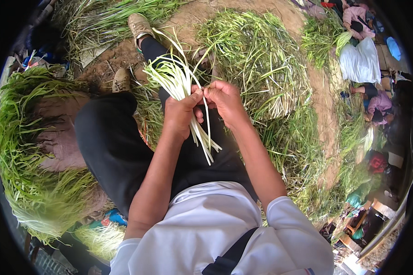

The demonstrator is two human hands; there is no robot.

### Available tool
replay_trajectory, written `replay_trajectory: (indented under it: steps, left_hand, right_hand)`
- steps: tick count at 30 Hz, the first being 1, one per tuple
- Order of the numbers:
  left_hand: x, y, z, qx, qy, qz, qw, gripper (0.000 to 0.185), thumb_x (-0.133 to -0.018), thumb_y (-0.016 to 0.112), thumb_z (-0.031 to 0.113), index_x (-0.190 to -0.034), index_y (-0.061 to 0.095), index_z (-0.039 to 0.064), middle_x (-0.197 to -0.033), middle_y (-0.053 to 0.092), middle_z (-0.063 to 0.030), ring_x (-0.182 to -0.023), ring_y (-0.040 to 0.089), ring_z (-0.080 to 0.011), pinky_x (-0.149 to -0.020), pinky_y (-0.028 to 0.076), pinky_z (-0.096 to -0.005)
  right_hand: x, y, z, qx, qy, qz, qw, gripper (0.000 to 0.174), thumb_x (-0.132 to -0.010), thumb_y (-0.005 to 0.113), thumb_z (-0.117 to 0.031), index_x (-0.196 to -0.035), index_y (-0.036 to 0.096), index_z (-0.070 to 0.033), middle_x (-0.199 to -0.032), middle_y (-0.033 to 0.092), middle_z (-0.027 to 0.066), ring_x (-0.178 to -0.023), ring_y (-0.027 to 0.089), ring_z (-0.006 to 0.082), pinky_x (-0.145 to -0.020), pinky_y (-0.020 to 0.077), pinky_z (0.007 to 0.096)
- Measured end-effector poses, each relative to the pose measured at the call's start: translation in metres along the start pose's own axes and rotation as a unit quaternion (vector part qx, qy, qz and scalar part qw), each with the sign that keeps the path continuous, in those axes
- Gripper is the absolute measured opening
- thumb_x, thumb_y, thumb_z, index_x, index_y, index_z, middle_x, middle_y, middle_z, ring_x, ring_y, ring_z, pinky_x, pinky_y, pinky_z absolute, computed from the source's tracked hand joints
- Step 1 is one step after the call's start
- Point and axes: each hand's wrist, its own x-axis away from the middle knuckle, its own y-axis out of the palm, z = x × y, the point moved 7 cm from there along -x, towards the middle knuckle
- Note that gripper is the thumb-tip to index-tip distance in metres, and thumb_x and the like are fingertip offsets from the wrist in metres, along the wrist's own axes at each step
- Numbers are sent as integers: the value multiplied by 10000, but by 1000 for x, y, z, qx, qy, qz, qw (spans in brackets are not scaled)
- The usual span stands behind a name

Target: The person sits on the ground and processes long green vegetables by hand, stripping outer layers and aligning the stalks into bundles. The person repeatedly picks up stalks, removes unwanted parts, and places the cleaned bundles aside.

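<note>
A bunch of slender, pale green-white stalks (175,81), chive-like, is gripped in my left hand (180,111) above my lap. The white ends of the stalks hang toward my body and the greener ends fan out away from me. My right hand (224,99) meets it at the fingertips, thumb and forefinger pinching a single long stalk (207,123) beside the bunch. That stalk arches up past both hands, and its lower part hangs over my dark trousers (223,144). My fingers hide where the stalk is pinched.
To my left, long green stalks (10,137) ring a brownish cloth (60,134). Heaps of loose leaves (251,58) cover the earth floor ahead and to the right. Far right, people in pink (358,19) and purple (380,105) sit near a white plastic bag (359,60).
</note>
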Motion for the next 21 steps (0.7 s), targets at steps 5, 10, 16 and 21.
replay_trajectory:
  steps: [5,10,16,21]
  left_hand:
    - [6,0,2,-23,-3,-2,1000,98,-968,687,125,-1022,640,58,-948,739,-123,-497,549,-117,-444,486,-273]
    - [10,-3,19,52,20,-11,998,103,-957,682,89,-1025,627,33,-934,749,-136,-502,573,-129,-450,498,-275]
    - [25,-15,51,103,64,-20,992,125,-986,670,155,-1053,637,55,-900,732,-112,-731,680,-177,-711,575,-339]
    - [34,-16,48,149,48,-21,988,217,-975,706,206,-1093,610,51,-852,679,-93,-780,714,-269,-741,609,-417]
  right_hand:
    - [14,-20,14,-9,-39,51,998,125,-961,623,-141,-880,672,-60,-806,654,-3,-732,601,86,-677,479,262]
    - [52,-106,91,92,65,154,982,153,-950,627,-163,-843,665,-60,-791,671,24,-693,644,124,-610,493,290]
    - [109,-228,182,651,234,120,712,243,-911,670,-241,-837,698,-11,-929,711,221,-863,689,408,-725,528,507]
    - [80,-244,182,611,162,110,767,176,-890,677,-168,-954,735,-14,-926,716,227,-827,698,392,-736,545,456]
